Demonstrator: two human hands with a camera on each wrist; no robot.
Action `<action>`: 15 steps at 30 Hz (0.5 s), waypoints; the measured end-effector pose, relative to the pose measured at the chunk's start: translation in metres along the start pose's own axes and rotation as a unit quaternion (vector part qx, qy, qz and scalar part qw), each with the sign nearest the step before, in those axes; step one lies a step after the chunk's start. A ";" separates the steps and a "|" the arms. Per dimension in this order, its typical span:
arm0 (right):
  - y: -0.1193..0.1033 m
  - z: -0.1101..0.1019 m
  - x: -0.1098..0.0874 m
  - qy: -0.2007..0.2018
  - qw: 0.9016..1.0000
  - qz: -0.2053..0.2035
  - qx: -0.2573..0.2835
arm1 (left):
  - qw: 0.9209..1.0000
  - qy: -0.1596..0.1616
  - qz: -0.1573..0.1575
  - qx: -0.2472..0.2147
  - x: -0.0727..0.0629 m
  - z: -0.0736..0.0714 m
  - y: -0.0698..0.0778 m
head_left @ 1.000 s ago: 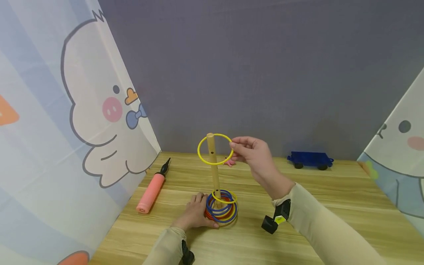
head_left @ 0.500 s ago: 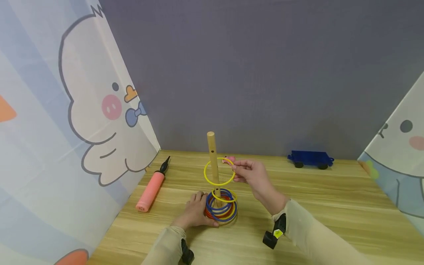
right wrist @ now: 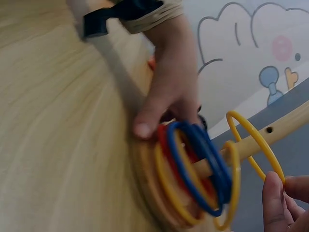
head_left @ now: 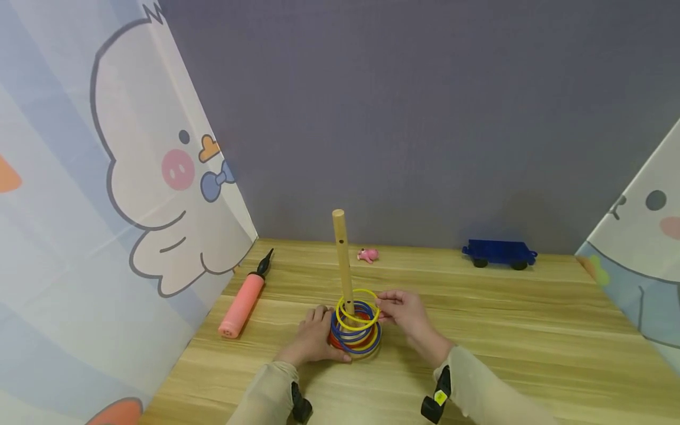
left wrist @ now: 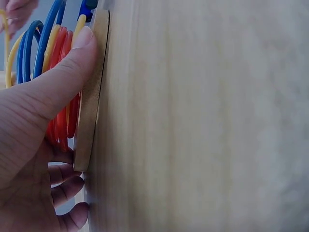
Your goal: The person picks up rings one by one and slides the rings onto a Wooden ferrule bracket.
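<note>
A wooden ring-toss peg (head_left: 342, 254) stands upright on its round wooden base (left wrist: 91, 106). Red rings (left wrist: 61, 123), blue rings (right wrist: 212, 169) and yellow ones lie loosely stacked around its foot. My left hand (head_left: 313, 339) holds the base at its left side; in the left wrist view the thumb lies along the rings and base edge, the fingers curl at the other side. Between thumb and fingertips, my right hand (head_left: 408, 316) pinches a yellow ring (right wrist: 264, 145) that encircles the peg low down, just above the stack. Another yellow ring (right wrist: 235, 179) leans on top of the pile.
To the left lies a pink hand pump (head_left: 242, 307) with a black nozzle. A small pink toy figure (head_left: 368, 255) sits behind the peg. At the back right is a blue toy wagon (head_left: 499, 252), near the grey back wall (head_left: 425, 118).
My right hand has come down with the yellow ring, from the peg's top to just above the stacked rings. The left hand has stayed at the base.
</note>
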State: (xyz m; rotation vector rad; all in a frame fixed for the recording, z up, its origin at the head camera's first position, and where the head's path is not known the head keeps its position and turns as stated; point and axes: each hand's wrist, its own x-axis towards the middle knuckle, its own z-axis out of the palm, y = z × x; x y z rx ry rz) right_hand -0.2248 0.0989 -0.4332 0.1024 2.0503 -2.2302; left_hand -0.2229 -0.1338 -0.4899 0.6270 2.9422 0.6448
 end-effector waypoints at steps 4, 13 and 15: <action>0.015 0.001 -0.002 -0.002 1.000 0.003 -0.006 | 1.000 -0.006 0.000 0.001 -0.001 0.002 0.000; 0.032 -0.004 -0.006 0.008 0.999 -0.021 -0.038 | 1.000 -0.001 -0.005 -0.014 -0.003 0.006 -0.002; 0.033 -0.009 -0.008 0.012 0.999 -0.023 -0.043 | 1.000 0.002 -0.005 -0.016 -0.004 0.006 -0.003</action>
